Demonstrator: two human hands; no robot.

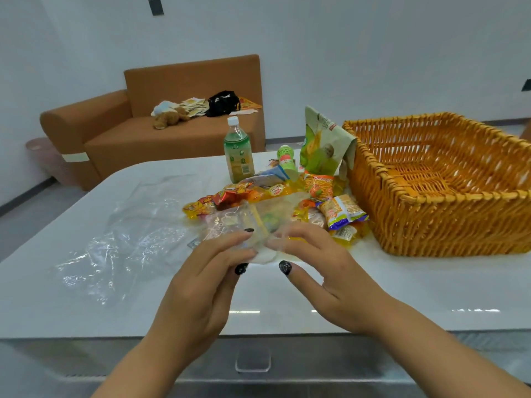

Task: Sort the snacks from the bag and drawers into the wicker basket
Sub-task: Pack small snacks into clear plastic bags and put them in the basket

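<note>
Both of your hands meet at the middle of the tabletop [373,285], pinching one small clear snack packet [253,225] between them: your left hand [201,285] grips its near left edge with thumb under and fingers on top, and your right hand [324,271] grips the near right edge the same way, so neither hand is free. The packet lies flat and low, its long axis running roughly left to right across your view, and it looks to sit against the near edge of the snack pile [287,196]. The wicker basket [431,219] stands to the right and a little farther from you, near the pile, and no snack shows inside it. That makes your right hand the nearer one for the carry; the move is likely a lift and a swing rightward over the near rim. Your wrists are level, palms turned toward each other, forearms coming in from the lower corners. The empty clear bag [123,225] lies flattened to your left, and a drink bottle [238,150] stands behind the pile, well out of that path.
</note>
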